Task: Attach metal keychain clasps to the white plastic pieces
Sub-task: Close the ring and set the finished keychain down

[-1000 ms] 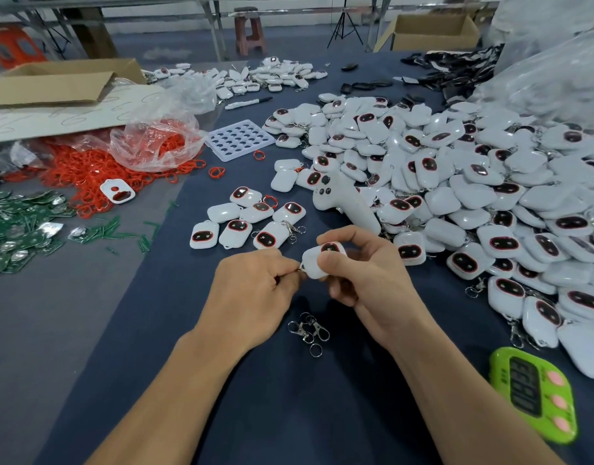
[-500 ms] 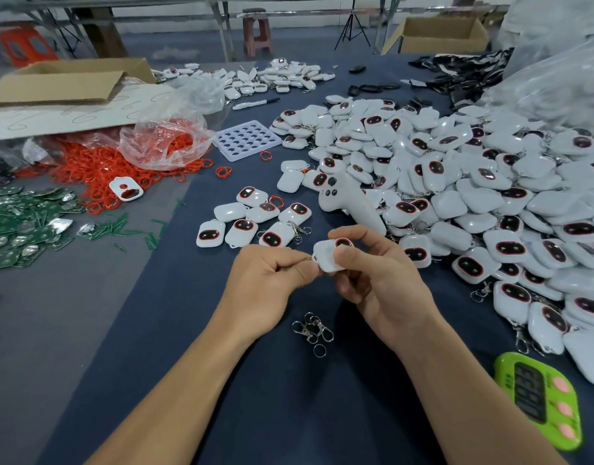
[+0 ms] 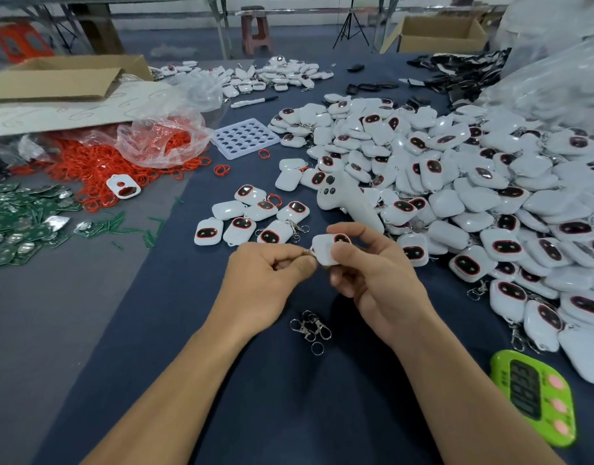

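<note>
Both hands (image 3: 326, 276) pinched around white plastic piece (image 3: 326, 250), mid-table.

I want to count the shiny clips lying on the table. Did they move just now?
No. The loose clasps lie in the same spot, at the same gap left of the green timer.

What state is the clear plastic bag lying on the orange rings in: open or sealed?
Cannot tell. The plastic bag lies crumpled over the orange rings, some rings showing inside it, but its mouth is not visible.
</note>
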Demonstrator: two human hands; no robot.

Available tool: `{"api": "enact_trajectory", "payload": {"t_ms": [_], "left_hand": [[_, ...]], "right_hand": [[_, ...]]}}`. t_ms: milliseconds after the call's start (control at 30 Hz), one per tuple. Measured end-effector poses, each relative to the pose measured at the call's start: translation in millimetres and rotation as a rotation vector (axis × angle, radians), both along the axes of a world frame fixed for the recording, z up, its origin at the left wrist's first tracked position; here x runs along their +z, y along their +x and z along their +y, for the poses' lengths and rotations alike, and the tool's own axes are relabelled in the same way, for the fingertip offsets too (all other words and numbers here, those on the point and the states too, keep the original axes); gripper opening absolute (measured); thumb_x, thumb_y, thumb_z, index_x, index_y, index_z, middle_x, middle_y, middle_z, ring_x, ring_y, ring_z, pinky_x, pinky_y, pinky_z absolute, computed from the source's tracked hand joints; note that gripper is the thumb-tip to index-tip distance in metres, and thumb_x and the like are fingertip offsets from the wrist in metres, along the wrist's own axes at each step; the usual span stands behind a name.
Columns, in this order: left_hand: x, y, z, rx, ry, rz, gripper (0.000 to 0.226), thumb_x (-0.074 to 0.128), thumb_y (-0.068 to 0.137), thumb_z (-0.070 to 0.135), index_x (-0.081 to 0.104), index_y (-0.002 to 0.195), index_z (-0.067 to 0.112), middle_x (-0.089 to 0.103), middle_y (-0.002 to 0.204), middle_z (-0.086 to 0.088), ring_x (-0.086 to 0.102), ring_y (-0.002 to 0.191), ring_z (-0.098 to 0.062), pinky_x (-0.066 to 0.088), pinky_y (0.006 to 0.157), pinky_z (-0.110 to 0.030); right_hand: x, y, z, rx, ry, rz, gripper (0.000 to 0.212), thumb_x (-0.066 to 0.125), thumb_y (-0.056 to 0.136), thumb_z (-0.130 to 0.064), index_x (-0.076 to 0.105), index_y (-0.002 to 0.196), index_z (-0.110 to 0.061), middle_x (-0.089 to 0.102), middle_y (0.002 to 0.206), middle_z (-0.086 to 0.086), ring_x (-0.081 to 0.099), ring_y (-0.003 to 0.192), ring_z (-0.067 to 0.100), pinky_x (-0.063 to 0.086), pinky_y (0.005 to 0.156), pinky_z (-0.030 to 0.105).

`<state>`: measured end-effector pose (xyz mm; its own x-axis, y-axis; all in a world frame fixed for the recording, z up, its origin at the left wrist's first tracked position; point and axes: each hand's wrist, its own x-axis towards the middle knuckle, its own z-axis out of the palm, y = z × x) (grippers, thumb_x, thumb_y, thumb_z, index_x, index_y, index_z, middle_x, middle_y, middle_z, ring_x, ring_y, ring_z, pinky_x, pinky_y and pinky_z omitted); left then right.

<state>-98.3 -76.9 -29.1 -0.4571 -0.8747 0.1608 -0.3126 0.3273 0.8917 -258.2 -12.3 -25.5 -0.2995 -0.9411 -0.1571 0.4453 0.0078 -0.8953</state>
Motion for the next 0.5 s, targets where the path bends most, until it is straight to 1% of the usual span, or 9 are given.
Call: {"api": "enact_trajectory", "payload": {"t_ms": [67, 133, 167, 233, 267, 333, 400, 467, 500], "left_hand": [[0.4, -0.3, -1.2, -0.039, 0.054, 0.041, 0.014, 0.067, 0.083, 0.039, 0.078, 0.075, 0.042, 0.047, 0.056, -0.007, 0.041, 0.057, -0.008, 0.036, 0.054, -0.022], [0.6, 0.1, -0.9, -0.032, 0.055, 0.051, 0.014, 0.068, 0.083, 0.036, 0.079, 0.074, 0.035, 0.048, 0.053, 0.001, 0.042, 0.055, -0.007, 0.035, 0.054, -0.019], [0.1, 0.1, -0.3, -0.011, 0.036, 0.036, 0.015, 0.068, 0.082, 0.036, 0.079, 0.074, 0.029, 0.046, 0.052, 0.002, 0.040, 0.054, -0.006, 0.035, 0.052, -0.018], [-2.0, -0.3, 1.8, 0.059, -0.048, -0.030, 0.023, 0.067, 0.082, 0.038, 0.076, 0.074, 0.019, 0.046, 0.051, -0.002, 0.038, 0.051, -0.006, 0.033, 0.050, -0.018], [-2.9, -0.9, 3.0, 0.094, -0.096, -0.072, 0.026, 0.066, 0.082, 0.040, 0.074, 0.074, 0.017, 0.048, 0.052, -0.002, 0.041, 0.051, -0.009, 0.035, 0.050, -0.020], [-4.0, -1.5, 4.4, 0.142, -0.207, -0.189, 0.030, 0.061, 0.083, 0.041, 0.072, 0.071, 0.016, 0.055, 0.057, -0.001, 0.051, 0.059, -0.015, 0.039, 0.055, -0.027], [-3.6, -1.6, 5.4, 0.154, -0.355, -0.382, 0.031, 0.059, 0.087, 0.036, 0.065, 0.064, 0.016, 0.055, 0.059, 0.002, 0.053, 0.063, -0.017, 0.042, 0.057, -0.034], [-1.8, -3.2, 6.5, 0.161, -0.468, -0.588, 0.031, 0.058, 0.092, 0.030, 0.059, 0.063, 0.019, 0.056, 0.064, 0.003, 0.055, 0.066, -0.019, 0.041, 0.057, -0.035], [-1.7, -4.2, 6.7, 0.172, -0.503, -0.654, 0.032, 0.057, 0.093, 0.030, 0.056, 0.063, 0.020, 0.056, 0.066, 0.003, 0.056, 0.068, -0.020, 0.039, 0.057, -0.034]], "right_hand": [[-0.3, -1.1, 0.4, 0.012, 0.002, -0.023, 0.024, 0.061, 0.094, 0.009, 0.072, 0.103, -0.011, 0.070, 0.074, 0.008, 0.055, 0.048, 0.015, 0.037, 0.041, 0.022], [-0.7, -0.2, 0.6, 0.017, 0.002, -0.017, 0.025, 0.061, 0.094, 0.009, 0.072, 0.101, -0.012, 0.070, 0.077, 0.009, 0.055, 0.049, 0.015, 0.037, 0.043, 0.023], [-0.8, 0.4, 0.6, 0.015, 0.001, -0.007, 0.024, 0.061, 0.094, 0.008, 0.072, 0.101, -0.012, 0.070, 0.078, 0.009, 0.056, 0.049, 0.015, 0.037, 0.044, 0.023], [-0.8, 1.4, 0.7, 0.002, -0.003, 0.021, 0.024, 0.062, 0.094, 0.008, 0.072, 0.100, -0.013, 0.070, 0.078, 0.009, 0.055, 0.049, 0.016, 0.037, 0.043, 0.022], [-1.1, 2.0, 0.6, -0.005, -0.008, 0.039, 0.023, 0.062, 0.094, 0.008, 0.072, 0.100, -0.013, 0.070, 0.078, 0.010, 0.055, 0.048, 0.017, 0.037, 0.042, 0.022], [-1.6, 3.8, 0.5, -0.012, -0.015, 0.093, 0.023, 0.064, 0.093, 0.008, 0.071, 0.098, -0.014, 0.071, 0.079, 0.011, 0.054, 0.047, 0.017, 0.037, 0.041, 0.021], [-2.9, 7.3, 1.3, -0.010, -0.014, 0.161, 0.025, 0.067, 0.091, 0.007, 0.073, 0.093, -0.018, 0.072, 0.080, 0.012, 0.054, 0.049, 0.017, 0.040, 0.043, 0.021], [-4.0, 10.6, 1.7, -0.008, -0.007, 0.219, 0.028, 0.069, 0.089, 0.006, 0.074, 0.088, -0.022, 0.072, 0.079, 0.009, 0.054, 0.050, 0.015, 0.044, 0.044, 0.019], [-4.3, 11.0, 1.4, -0.009, -0.003, 0.238, 0.029, 0.070, 0.089, 0.005, 0.074, 0.086, -0.023, 0.071, 0.078, 0.008, 0.055, 0.050, 0.015, 0.044, 0.045, 0.019]]}}
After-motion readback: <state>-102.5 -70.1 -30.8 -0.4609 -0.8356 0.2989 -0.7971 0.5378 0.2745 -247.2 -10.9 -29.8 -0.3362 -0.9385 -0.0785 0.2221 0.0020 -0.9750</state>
